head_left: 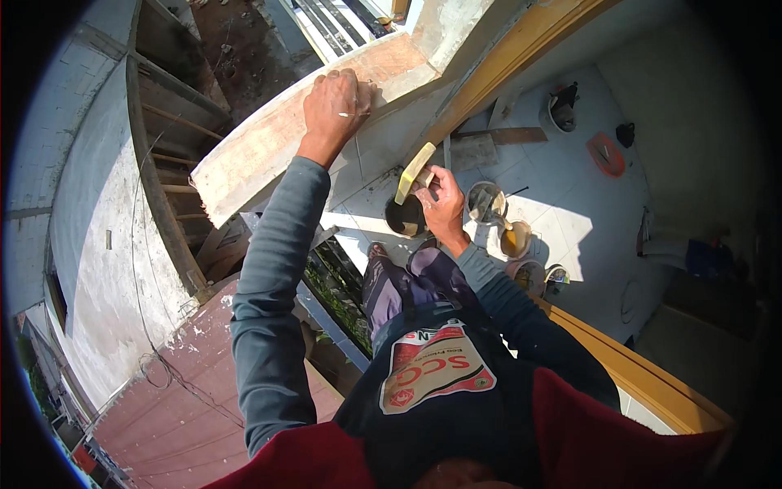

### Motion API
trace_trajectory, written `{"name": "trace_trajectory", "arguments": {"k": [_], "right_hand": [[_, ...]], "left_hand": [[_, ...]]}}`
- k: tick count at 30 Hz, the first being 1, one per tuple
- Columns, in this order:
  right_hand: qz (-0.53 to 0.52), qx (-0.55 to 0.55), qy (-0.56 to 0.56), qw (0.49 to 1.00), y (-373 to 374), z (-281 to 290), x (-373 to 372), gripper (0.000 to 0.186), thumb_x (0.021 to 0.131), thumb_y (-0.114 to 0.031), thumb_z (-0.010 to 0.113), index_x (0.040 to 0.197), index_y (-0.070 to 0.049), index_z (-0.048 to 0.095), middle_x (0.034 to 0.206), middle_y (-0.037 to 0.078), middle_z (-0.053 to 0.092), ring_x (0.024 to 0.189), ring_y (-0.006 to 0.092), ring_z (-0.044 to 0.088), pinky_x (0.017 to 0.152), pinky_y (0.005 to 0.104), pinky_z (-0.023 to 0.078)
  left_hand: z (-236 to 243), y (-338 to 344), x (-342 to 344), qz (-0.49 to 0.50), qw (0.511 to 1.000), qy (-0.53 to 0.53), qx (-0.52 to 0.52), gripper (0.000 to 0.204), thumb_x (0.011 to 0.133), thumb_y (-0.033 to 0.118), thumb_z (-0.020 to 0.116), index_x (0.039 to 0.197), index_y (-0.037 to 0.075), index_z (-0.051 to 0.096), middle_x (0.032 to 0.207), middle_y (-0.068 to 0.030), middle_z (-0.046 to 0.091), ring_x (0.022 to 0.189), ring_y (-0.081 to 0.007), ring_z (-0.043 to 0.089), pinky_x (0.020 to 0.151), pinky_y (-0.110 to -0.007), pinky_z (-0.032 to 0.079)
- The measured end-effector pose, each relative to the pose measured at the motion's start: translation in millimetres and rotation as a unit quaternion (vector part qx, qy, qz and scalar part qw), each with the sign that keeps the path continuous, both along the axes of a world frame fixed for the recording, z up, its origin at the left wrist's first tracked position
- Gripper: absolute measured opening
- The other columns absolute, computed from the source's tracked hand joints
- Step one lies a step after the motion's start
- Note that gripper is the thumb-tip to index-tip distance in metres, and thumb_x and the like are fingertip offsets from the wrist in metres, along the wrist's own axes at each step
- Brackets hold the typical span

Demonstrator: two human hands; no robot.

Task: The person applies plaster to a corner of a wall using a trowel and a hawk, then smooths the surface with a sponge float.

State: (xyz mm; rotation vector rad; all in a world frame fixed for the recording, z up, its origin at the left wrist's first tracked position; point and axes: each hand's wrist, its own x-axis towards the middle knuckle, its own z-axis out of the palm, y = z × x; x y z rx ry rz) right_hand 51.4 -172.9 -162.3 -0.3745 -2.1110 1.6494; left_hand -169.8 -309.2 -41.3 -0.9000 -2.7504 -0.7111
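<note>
My left hand is closed in a fist over the pale, reddish-patched ledge. What its fingers hold, if anything, is hidden. White specks show on the back of that hand. Lower and to the right, my right hand grips a small flat tool, tan with a bright yellow edge, whose exact kind I cannot make out. The tool is held tilted, apart from the ledge. A dark round bucket stands below it, near my feet.
Several containers, including a bucket and a tub with yellowish contents, stand on the tiled floor at right. Beyond them are an orange basin and boards. An orange-yellow frame runs beside the ledge. Outside, a curved wall drops away.
</note>
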Motion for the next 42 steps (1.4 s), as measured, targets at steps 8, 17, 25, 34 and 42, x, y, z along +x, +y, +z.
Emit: {"name": "trace_trajectory", "arguments": {"k": [8, 17, 25, 34, 42], "right_hand": [[-0.148, -0.105, -0.024, 0.983, 97, 5, 76, 0.040, 0.086, 0.006, 0.064, 0.123, 0.006, 0.049, 0.109, 0.013, 0.064, 0.097, 0.0160, 0.063, 0.085, 0.0273, 0.050], [-0.086, -0.364, 0.076, 0.924, 175, 28, 103, 0.041, 0.085, 0.007, 0.061, 0.125, 0.006, 0.051, 0.116, 0.012, 0.061, 0.105, 0.0187, 0.060, 0.094, 0.0315, 0.047], [-0.033, -0.523, 0.104, 0.845, 243, 51, 147, 0.042, 0.086, -0.003, 0.061, 0.127, 0.002, 0.052, 0.123, 0.012, 0.059, 0.116, 0.0246, 0.056, 0.105, 0.0406, 0.041], [-0.075, -0.544, 0.139, 0.824, 297, 39, 189, 0.043, 0.083, 0.003, 0.060, 0.125, 0.000, 0.053, 0.121, 0.010, 0.060, 0.114, 0.0234, 0.056, 0.101, 0.0378, 0.044], [-0.099, -0.536, 0.143, 0.826, 322, 15, 210, 0.049, 0.085, -0.007, 0.062, 0.132, -0.001, 0.049, 0.129, 0.011, 0.055, 0.123, 0.0274, 0.051, 0.108, 0.0450, 0.039]], "left_hand": [[-27, 22, -7, -0.071, 0.980, 0.176, -0.062, 0.022, 0.076, 0.011, 0.063, 0.092, -0.003, 0.058, 0.086, -0.0241, 0.057, 0.084, -0.0400, 0.058, 0.069, -0.049, 0.049], [7, -12, 146, 0.082, 0.955, -0.161, 0.235, 0.029, 0.091, -0.004, 0.046, 0.116, 0.003, 0.059, 0.075, -0.0014, 0.050, 0.070, -0.0131, 0.046, 0.067, -0.026, 0.042], [-242, -85, 371, 0.057, 0.911, -0.409, 0.001, 0.013, 0.081, 0.008, 0.056, 0.081, 0.001, 0.067, 0.066, -0.0123, 0.059, 0.062, -0.0177, 0.059, 0.057, -0.034, 0.046], [-165, 2, 368, 0.074, 0.673, -0.671, 0.302, 0.047, 0.084, 0.004, 0.056, 0.131, 0.006, 0.054, 0.075, 0.0045, 0.055, 0.061, -0.0073, 0.048, 0.056, -0.022, 0.039], [-199, -26, 396, 0.186, 0.652, -0.730, 0.086, 0.017, 0.086, 0.003, 0.054, 0.099, 0.006, 0.063, 0.073, 0.0015, 0.055, 0.065, -0.0124, 0.057, 0.056, -0.026, 0.048]]}}
